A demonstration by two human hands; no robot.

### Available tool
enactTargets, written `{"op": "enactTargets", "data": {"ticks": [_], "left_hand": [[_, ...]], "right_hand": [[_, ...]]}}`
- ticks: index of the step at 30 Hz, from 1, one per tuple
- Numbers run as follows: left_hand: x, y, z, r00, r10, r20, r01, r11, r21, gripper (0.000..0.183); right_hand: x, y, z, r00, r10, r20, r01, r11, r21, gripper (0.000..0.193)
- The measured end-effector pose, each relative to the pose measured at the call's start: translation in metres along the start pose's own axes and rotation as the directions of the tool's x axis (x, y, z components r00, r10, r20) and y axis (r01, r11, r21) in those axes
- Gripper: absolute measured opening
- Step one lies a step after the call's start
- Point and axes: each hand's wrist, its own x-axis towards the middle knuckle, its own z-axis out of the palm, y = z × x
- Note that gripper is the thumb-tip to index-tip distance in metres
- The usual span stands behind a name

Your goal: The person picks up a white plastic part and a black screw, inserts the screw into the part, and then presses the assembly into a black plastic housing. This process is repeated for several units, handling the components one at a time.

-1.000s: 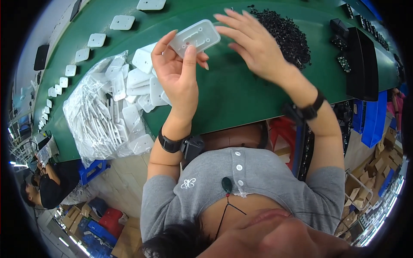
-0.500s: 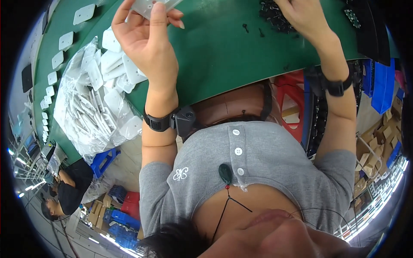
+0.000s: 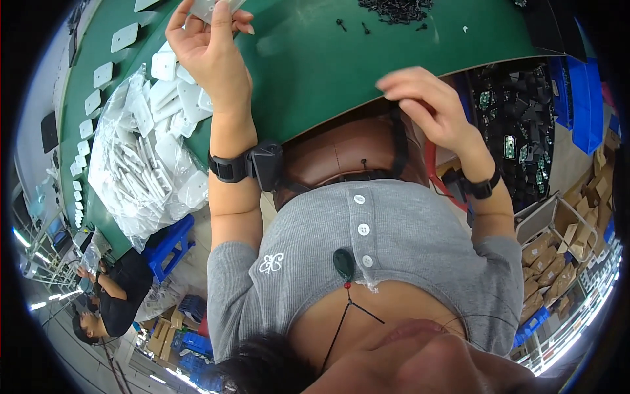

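**Slips and spills are what worry me here**

At the upper left of the frame I see the left hand (image 3: 216, 56) grasping a white rectangular plastic plate (image 3: 205, 9), thumb on its face. The frame's top edge cuts the plate off, so I can't check its far side; a loosened thumb could let it slide free.

Right of centre, the right hand (image 3: 430, 108) is released, fingers loosely bent, with nothing visible in it. It hovers around the near edge of the green table (image 3: 295, 72); a careless sweep upward could scatter the heap of small black parts (image 3: 396, 9) at top centre-right.

One small black pin-like piece (image 3: 364, 162) lies on brown leather-like material (image 3: 321, 154) mid-frame; a shift of the body might drop it.

At left, a clear plastic bag of white plates (image 3: 134, 177) reaches the table's edge; a tug could spill it.
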Motion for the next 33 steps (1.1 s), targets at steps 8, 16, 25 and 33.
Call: {"op": "enactTargets", "data": {"ticks": [8,16,25,33], "left_hand": [[0.004,-0.002,-0.006,1.0,0.019,0.014,-0.019,1.0,-0.023,0.038],[0.001,0.009,0.012,0.998,-0.012,-0.065,0.017,0.998,0.067,0.033],[0.012,-0.012,-0.014,0.994,0.111,0.013,-0.111,0.994,-0.019,0.03],[0.006,-0.008,0.001,0.988,0.145,-0.054,-0.145,0.989,0.005,0.033]], "right_hand": [[0.076,0.041,-0.021,0.992,0.074,-0.101,-0.06,0.989,0.139,0.023],[0.086,0.001,-0.001,0.97,-0.076,-0.233,0.094,0.993,0.066,0.019],[-0.005,-0.002,0.067,0.945,-0.103,0.31,0.08,0.993,0.088,0.016],[0.01,0.062,0.109,0.942,0.281,0.182,-0.196,0.904,-0.38,0.033]]}}
